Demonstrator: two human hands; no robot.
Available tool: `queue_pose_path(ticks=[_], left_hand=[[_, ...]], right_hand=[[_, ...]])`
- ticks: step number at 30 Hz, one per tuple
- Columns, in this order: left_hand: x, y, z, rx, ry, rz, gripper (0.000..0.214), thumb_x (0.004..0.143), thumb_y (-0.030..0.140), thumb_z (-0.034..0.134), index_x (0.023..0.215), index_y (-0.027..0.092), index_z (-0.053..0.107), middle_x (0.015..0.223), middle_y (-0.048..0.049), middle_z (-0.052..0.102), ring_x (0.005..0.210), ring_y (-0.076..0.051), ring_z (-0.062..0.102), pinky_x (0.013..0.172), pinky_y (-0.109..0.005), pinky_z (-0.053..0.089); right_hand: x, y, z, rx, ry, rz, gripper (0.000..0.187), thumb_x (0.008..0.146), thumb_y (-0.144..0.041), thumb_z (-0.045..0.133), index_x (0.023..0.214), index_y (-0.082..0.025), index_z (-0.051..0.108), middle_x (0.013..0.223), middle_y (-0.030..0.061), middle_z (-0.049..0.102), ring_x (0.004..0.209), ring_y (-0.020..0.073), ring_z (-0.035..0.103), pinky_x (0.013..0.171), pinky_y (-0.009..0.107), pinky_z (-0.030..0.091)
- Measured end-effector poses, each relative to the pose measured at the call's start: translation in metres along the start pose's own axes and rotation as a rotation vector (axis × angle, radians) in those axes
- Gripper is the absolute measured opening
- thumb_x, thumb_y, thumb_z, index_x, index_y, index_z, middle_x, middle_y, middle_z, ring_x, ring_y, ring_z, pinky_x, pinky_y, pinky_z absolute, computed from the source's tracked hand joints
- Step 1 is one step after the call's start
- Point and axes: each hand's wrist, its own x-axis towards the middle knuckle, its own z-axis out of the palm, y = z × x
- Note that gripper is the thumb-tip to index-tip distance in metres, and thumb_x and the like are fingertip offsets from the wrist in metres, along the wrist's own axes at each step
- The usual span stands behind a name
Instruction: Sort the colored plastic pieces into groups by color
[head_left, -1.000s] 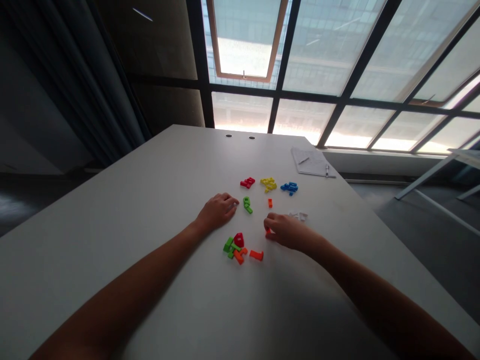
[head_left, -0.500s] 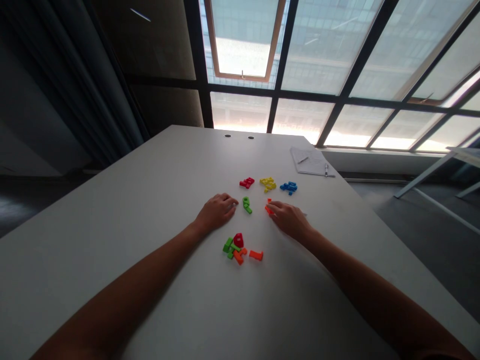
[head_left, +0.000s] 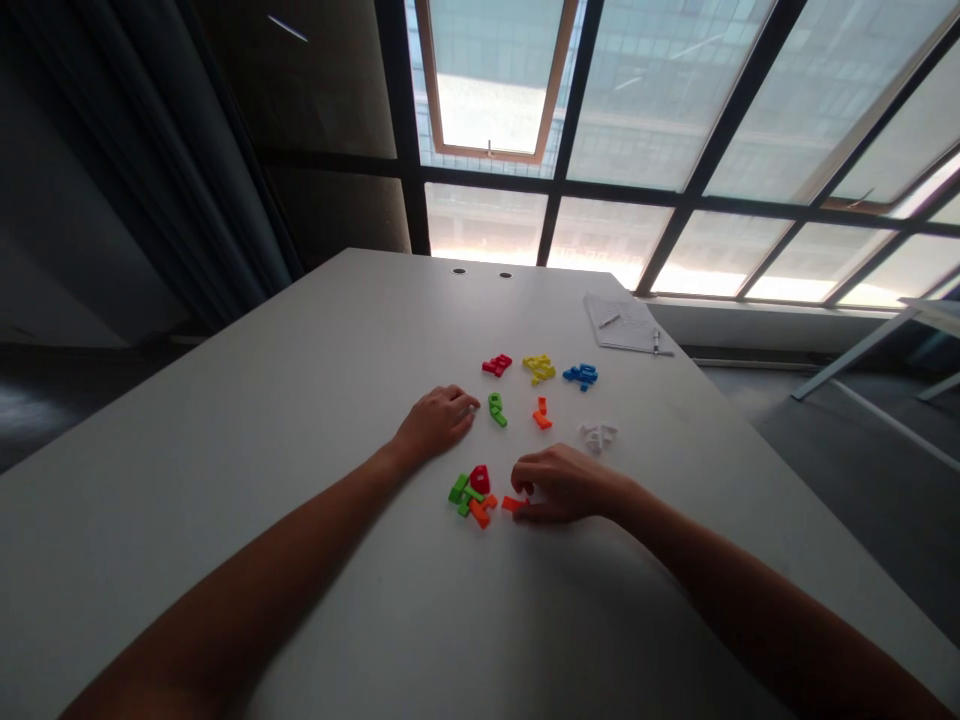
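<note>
My left hand (head_left: 439, 420) rests on the white table, fingers loosely stretched, beside a small group of green plastic pieces (head_left: 496, 409); I see nothing held in it. Over an orange plastic piece (head_left: 513, 504) lower down hovers my right hand (head_left: 559, 484). Its thumb and curled fingers are apart around the piece's right end, which they partly hide. Just left of that piece lies a mixed heap with a red piece (head_left: 480, 479), green pieces (head_left: 459, 489) and orange pieces (head_left: 480, 513). Another small orange group (head_left: 542, 414) sits above my right hand.
Farther back are red pieces (head_left: 496, 365), yellow pieces (head_left: 539, 368) and blue pieces (head_left: 581, 375). White pieces (head_left: 598, 437) lie just above my right wrist. Paper sheets (head_left: 626, 323) with pens are near the table's right edge. Windows stand behind the table.
My right hand has left the upper orange group and come down toward me to the single orange piece. The white pieces and that group are uncovered. My left hand stays in place.
</note>
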Motion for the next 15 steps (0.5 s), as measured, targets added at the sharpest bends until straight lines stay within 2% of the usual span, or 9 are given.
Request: queue_pose_path(ticks=[4, 7, 15], left_hand=[[0.000, 0.001, 0.000, -0.002, -0.001, 0.001, 0.032, 0.100, 0.032, 0.055, 0.123, 0.026, 0.077, 0.117, -0.0093, 0.072, 0.107, -0.027, 0.066, 0.097, -0.041, 0.056], [0.000, 0.000, 0.000, 0.000, -0.002, -0.001, 0.032, 0.100, 0.032, 0.054, 0.123, 0.026, 0.076, 0.117, -0.0092, 0.072, 0.107, -0.026, 0.066, 0.097, -0.040, 0.056], [0.000, -0.002, 0.002, 0.005, -0.008, -0.004, 0.032, 0.100, 0.032, 0.055, 0.123, 0.026, 0.076, 0.118, -0.0087, 0.072, 0.107, -0.026, 0.065, 0.098, -0.040, 0.055]], right_hand=[[-0.002, 0.016, 0.002, -0.087, 0.103, 0.057, 0.018, 0.105, -0.032, 0.061, 0.112, -0.018, 0.071, 0.104, 0.0070, 0.073, 0.073, 0.0140, 0.061, 0.064, 0.026, 0.038], [-0.006, 0.031, 0.001, -0.145, 0.169, 0.117, 0.016, 0.106, -0.024, 0.057, 0.109, -0.018, 0.071, 0.105, 0.0079, 0.073, 0.075, 0.0147, 0.063, 0.066, 0.026, 0.040], [-0.016, 0.049, -0.013, -0.225, 0.169, 0.261, 0.017, 0.105, -0.020, 0.059, 0.108, -0.020, 0.076, 0.109, 0.0074, 0.077, 0.084, 0.0162, 0.070, 0.068, 0.024, 0.040]])
